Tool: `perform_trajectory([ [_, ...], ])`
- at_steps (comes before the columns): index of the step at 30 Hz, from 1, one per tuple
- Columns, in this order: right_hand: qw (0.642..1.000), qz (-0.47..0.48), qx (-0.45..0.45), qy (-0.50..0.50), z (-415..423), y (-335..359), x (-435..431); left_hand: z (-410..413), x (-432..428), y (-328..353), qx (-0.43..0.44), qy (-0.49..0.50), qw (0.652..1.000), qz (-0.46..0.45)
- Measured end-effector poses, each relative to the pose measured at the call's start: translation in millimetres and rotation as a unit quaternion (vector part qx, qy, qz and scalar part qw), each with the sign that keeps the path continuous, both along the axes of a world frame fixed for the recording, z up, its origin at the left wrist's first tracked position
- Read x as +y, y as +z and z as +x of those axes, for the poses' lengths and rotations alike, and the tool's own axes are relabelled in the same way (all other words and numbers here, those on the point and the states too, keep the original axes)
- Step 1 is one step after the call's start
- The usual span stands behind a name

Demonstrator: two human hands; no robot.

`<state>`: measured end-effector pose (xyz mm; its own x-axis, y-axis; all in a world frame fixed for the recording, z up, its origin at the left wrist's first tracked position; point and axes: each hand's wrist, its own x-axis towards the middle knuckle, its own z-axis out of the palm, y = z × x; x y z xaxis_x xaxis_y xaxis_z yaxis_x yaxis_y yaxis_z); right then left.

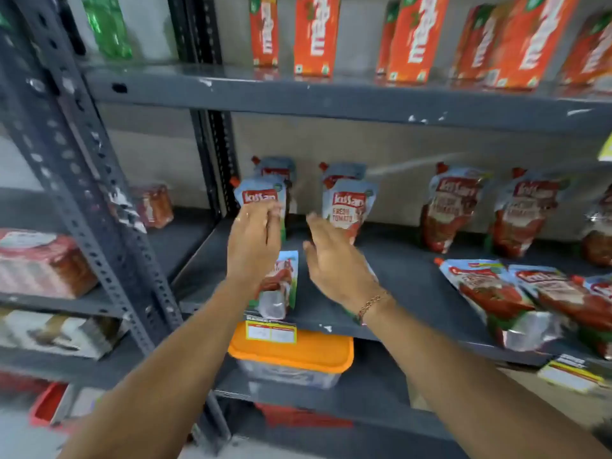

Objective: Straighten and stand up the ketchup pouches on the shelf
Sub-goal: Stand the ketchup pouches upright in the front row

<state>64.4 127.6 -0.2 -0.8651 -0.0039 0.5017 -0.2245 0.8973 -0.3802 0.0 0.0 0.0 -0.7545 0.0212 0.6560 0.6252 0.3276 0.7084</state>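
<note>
Grey shelf (404, 276) holds ketchup pouches; left hand (255, 246) touches one pouch (260, 197) at twelve o'clock, right hand (334, 260) open, holding nothing.

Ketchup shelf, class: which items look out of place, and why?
Several red-and-blue ketchup pouches lie flat on the grey metal shelf instead of standing: one at the front edge under the left hand, and a cluster at the right front. Those behind stand upright.

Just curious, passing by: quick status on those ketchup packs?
Left hand open at the front-left standing pouch. Right hand open, empty. One pouch flat below the hands, more flat pouches at right. Nothing blocking.
</note>
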Motion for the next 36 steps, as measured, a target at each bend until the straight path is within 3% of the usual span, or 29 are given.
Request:
perform_trajectory([
  [2,0.979,-0.101,-0.175,-0.031,-13,-19,-4,-5,-4,-26,-0.184,0.052,0.981,0.025],
  [4,0.93,-0.176,-0.313,-0.073,-44,-45,-10,-28,-15,-58,-0.373,0.085,0.922,0.064],
  [6,0.883,-0.238,-0.394,-0.095,-65,-58,-15,-41,-24,-72,-0.475,0.082,0.873,0.072],
  [10,0.785,-0.459,-0.376,-0.177,-102,-81,-18,-63,-40,-87,-0.587,0.058,0.788,0.177],
  [12,0.773,-0.49,-0.352,-0.198,-109,-86,-20,-67,-43,-87,-0.606,0.01,0.769,0.205],
  [15,0.798,-0.493,-0.283,-0.199,-119,-84,-21,-78,-51,-75,-0.578,-0.042,0.78,0.236],
  [19,0.89,-0.42,-0.134,-0.113,-134,-64,-26,-96,-53,-58,-0.428,-0.039,0.851,0.302],
  [21,0.92,-0.372,-0.091,-0.085,-133,-67,-28,-101,-51,-61,-0.366,-0.025,0.879,0.303],
  [28,0.944,-0.312,-0.073,-0.075,-116,-96,-27,-88,-44,-88,-0.359,-0.041,0.89,0.28],
  [31,0.95,-0.287,-0.094,-0.08,-111,-89,-19,-82,-26,-94,-0.419,0.077,0.82,0.383],
  [33,0.963,-0.229,-0.121,-0.075,-103,-84,-8,-73,-11,-82,-0.54,0.143,0.743,0.368],
  [34,0.971,-0.181,-0.131,-0.08,-101,-81,-2,-68,0,-85,-0.571,0.169,0.738,0.319],
  [36,0.976,-0.049,-0.158,-0.14,-97,-75,16,-53,24,-81,-0.613,0.068,0.697,0.367],
])
